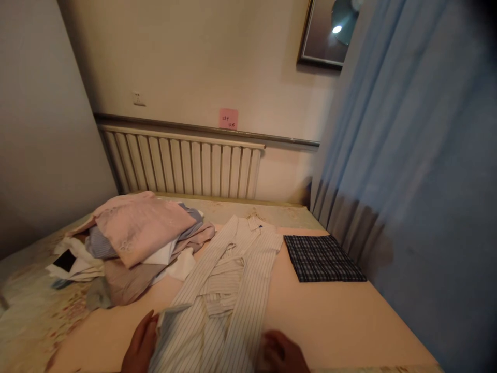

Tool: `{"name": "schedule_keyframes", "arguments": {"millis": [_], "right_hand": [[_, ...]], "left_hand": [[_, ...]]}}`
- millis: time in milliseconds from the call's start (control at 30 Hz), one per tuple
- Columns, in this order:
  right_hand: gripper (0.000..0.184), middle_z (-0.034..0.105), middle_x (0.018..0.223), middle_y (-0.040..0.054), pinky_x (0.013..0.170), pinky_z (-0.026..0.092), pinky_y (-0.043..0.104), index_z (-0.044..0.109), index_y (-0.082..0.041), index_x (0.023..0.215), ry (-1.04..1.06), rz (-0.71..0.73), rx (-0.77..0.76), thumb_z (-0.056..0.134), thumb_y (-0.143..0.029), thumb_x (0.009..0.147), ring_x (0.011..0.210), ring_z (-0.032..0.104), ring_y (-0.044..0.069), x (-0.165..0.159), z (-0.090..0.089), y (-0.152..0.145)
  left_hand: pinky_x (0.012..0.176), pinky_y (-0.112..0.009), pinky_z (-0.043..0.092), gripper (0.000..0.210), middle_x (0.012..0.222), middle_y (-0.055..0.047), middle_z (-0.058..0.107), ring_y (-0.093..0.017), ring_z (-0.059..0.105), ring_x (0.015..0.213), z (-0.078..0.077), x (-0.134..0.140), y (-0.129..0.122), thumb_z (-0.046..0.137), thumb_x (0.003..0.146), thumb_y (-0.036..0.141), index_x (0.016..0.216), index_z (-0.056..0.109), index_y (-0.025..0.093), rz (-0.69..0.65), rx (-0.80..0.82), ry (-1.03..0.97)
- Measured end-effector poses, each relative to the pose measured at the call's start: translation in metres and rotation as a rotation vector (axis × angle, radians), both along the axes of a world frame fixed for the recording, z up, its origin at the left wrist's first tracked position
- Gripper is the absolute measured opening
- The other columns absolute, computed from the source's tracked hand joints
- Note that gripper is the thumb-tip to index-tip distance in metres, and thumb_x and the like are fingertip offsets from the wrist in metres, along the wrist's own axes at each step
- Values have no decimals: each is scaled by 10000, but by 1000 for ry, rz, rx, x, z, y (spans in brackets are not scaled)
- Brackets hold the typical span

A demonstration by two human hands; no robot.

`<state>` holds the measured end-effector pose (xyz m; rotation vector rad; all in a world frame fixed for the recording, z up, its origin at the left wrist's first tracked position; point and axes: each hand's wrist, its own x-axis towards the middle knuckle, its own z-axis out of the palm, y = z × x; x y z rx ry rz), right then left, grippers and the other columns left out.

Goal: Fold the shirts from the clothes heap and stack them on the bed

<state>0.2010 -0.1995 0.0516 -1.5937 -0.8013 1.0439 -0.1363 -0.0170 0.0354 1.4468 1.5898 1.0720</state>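
Note:
A white shirt with thin dark stripes [250, 290] lies stretched out on the bed, its collar toward the wall and some of its cloth bunched in the middle. At its lower left, my left hand [142, 342] has its fingers closed on the edge of the cloth, which is slightly raised there. My right hand [283, 353] is by the shirt's lower right edge with its fingers curled. It is blurred, so I cannot make out whether it grips the cloth.
A heap of clothes [143, 228], with a pink piece on top, lies on the left. A folded dark checked cloth [324, 258] sits to the right on the peach sheet [330, 321]. Behind the bed stands a radiator [186, 163]; a blue curtain [419, 197] hangs along the right.

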Motion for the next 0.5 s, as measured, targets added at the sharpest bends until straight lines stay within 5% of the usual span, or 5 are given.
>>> {"name": "schedule_keyframes", "arguments": {"millis": [200, 367, 500], "right_hand": [[444, 680, 811, 66, 792, 533, 362, 627, -189, 823, 367, -253, 73, 801, -486, 542, 855, 681, 248, 22, -6, 21], [377, 694, 867, 99, 806, 532, 404, 588, -195, 740, 495, -69, 137, 754, -508, 610, 932, 679, 287, -2, 9, 25], [322, 683, 767, 83, 712, 536, 357, 591, -188, 740, 521, 24, 56, 659, -490, 652, 834, 687, 264, -18, 13, 35]], "left_hand": [[1051, -428, 437, 744, 1259, -171, 603, -319, 591, 1170, -12, 11, -7, 544, 656, 626, 1198, 513, 117, -108, 4, 151], [1081, -446, 390, 725, 1211, -194, 624, -356, 542, 1209, -12, 10, -12, 585, 595, 605, 1123, 567, 108, -169, 129, 381], [1045, -449, 412, 593, 1124, -196, 666, -350, 584, 1149, -4, 9, -12, 425, 713, 598, 1030, 593, 125, -95, 2, 431]]}}
